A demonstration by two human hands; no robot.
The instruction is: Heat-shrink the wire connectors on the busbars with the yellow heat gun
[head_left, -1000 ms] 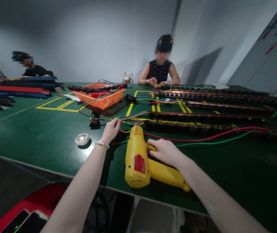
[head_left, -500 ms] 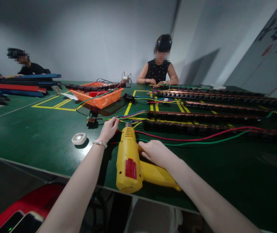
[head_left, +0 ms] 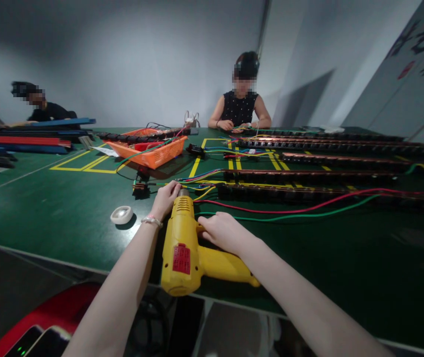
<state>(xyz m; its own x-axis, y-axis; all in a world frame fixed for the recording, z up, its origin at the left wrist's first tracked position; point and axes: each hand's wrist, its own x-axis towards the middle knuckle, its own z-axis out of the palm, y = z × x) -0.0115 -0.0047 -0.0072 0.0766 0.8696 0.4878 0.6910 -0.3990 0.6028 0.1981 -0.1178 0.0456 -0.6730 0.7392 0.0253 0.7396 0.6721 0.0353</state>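
Observation:
My right hand (head_left: 225, 232) is closed on a yellow heat gun (head_left: 182, 235) near its trigger. A red label marks the gun's rear, and its nozzle points away from me. Just left of the nozzle, my left hand (head_left: 165, 200) pinches thin wires (head_left: 201, 187); its fingertips partly hide them. These coloured wires lead to the left end of a long black strip with copper bars (head_left: 271, 192). A thick red wire (head_left: 293, 212) and a green wire (head_left: 290, 217) run along the table to the right of the gun.
An orange basket (head_left: 160, 157) stands beyond my left hand, near a small black part (head_left: 141, 189). A white roll (head_left: 122, 214) lies at left on the green table (head_left: 78, 218). More copper-barred strips (head_left: 327, 144) lie at right. Two people sit across the table.
My right hand has brought the heat gun left, so the nozzle is now closer to my left hand. My left hand stays almost in place at the wires.

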